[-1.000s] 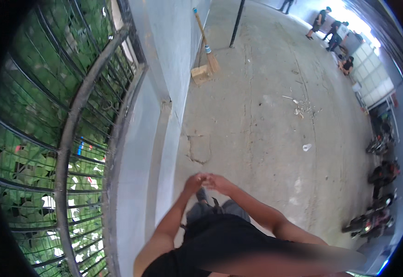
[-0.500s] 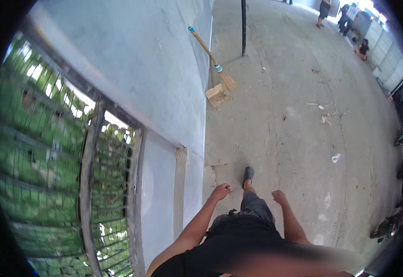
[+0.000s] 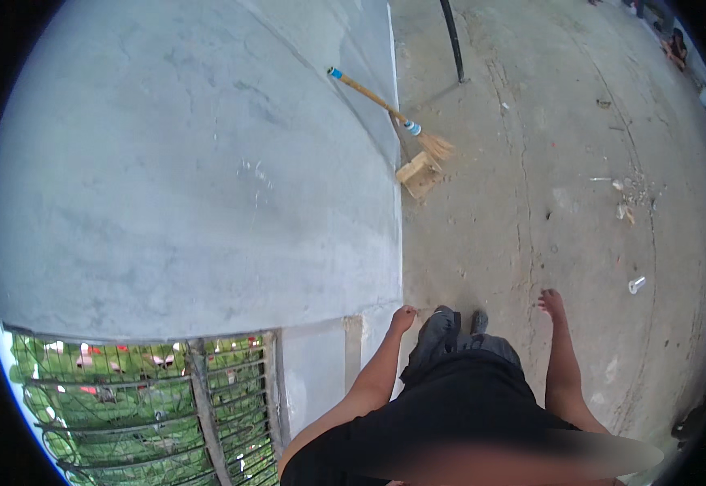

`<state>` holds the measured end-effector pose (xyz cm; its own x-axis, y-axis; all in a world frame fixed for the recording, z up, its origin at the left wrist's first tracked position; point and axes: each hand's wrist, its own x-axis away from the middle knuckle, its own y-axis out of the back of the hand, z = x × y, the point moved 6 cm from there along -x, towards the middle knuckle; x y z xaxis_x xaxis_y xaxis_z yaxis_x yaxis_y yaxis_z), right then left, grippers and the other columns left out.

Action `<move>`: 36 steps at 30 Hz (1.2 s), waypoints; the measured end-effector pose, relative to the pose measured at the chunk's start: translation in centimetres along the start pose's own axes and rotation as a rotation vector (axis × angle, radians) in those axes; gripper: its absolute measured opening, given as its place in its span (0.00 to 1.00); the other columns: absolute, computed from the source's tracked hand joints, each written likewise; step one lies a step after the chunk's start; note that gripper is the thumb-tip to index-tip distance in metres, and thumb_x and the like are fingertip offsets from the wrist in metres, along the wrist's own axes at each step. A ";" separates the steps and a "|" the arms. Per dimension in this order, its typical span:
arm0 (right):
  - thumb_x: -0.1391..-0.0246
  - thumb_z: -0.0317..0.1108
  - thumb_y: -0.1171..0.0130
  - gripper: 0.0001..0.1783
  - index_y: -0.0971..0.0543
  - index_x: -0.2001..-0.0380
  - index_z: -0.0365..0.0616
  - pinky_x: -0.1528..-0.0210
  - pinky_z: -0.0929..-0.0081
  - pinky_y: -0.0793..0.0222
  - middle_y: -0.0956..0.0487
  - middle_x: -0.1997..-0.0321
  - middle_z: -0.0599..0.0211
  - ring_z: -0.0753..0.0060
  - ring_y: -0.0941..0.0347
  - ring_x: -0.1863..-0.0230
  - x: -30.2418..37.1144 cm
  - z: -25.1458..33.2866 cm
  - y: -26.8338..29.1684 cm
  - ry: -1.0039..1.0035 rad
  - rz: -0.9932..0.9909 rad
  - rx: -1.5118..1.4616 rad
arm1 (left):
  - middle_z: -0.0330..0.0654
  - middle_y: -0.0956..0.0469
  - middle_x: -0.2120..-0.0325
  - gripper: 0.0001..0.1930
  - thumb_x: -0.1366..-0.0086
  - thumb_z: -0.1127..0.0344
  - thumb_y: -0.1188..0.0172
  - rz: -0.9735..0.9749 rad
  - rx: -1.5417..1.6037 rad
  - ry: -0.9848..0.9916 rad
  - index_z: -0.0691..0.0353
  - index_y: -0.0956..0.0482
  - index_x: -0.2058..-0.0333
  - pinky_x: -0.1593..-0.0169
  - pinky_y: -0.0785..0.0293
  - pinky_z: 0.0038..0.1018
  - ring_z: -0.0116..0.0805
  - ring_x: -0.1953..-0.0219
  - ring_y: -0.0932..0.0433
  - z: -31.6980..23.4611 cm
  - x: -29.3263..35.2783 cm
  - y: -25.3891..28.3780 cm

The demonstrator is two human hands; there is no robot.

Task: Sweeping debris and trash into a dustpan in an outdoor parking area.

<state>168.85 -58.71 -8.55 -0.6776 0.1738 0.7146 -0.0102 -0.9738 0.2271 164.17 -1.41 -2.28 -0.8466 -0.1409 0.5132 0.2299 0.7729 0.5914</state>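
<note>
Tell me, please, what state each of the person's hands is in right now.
Bare left hand: loosely curled closed, nothing visible inside.
Bare right hand: open, empty, above the grey concrete floor.

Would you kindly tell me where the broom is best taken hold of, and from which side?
I'd grip the broom around the middle of its handle, coming from the floor side: it appears to lean against the wall, bristles down by the dustpan, leaving the slim handle exposed.

Greenery shows through a barred window in a pale wall as a black pole stands on the cracked floor and a person sits far off.
</note>
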 end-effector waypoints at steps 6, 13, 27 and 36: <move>0.37 0.42 0.48 0.17 0.26 0.55 0.39 0.73 0.74 0.27 0.20 0.67 0.60 0.70 0.23 0.73 -3.3 17.4 -6.2 0.286 0.046 -0.038 | 0.53 0.20 0.67 0.20 0.38 0.47 0.46 -0.098 0.067 -0.048 0.62 0.21 0.65 0.58 0.27 0.44 0.54 0.61 0.21 -5.9 -18.7 4.6; 0.37 0.45 0.50 0.19 0.25 0.63 0.38 0.73 0.68 0.28 0.19 0.71 0.61 0.69 0.23 0.76 -4.8 11.7 -5.9 -0.018 -0.103 0.161 | 0.48 0.21 0.62 0.33 0.51 0.49 0.27 -0.340 0.201 -0.069 0.67 0.27 0.56 0.52 0.27 0.33 0.39 0.58 0.22 -16.3 -43.2 13.5; 0.39 0.47 0.47 0.21 0.26 0.52 0.41 0.70 0.73 0.27 0.20 0.62 0.62 0.71 0.21 0.67 -4.6 27.4 -3.2 -0.233 -0.393 0.289 | 0.55 0.33 0.42 0.52 0.61 0.51 0.20 -0.536 0.363 -0.090 0.73 0.38 0.42 0.39 0.36 0.35 0.45 0.40 0.33 -24.1 -77.8 25.1; 0.38 0.44 0.45 0.21 0.28 0.48 0.43 0.69 0.76 0.27 0.21 0.58 0.59 0.69 0.20 0.63 -3.8 38.1 -6.0 -0.407 -0.346 0.086 | 0.47 0.27 0.48 0.35 0.48 0.59 0.26 -0.395 0.741 -0.134 0.69 0.31 0.45 0.46 0.29 0.30 0.36 0.46 0.27 -25.0 -84.2 23.2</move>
<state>199.50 -47.92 12.58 -0.3056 0.5417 0.7830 -0.1107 -0.8370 0.5359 252.81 12.96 -16.26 -0.8591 -0.4475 0.2486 -0.4289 0.8943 0.1277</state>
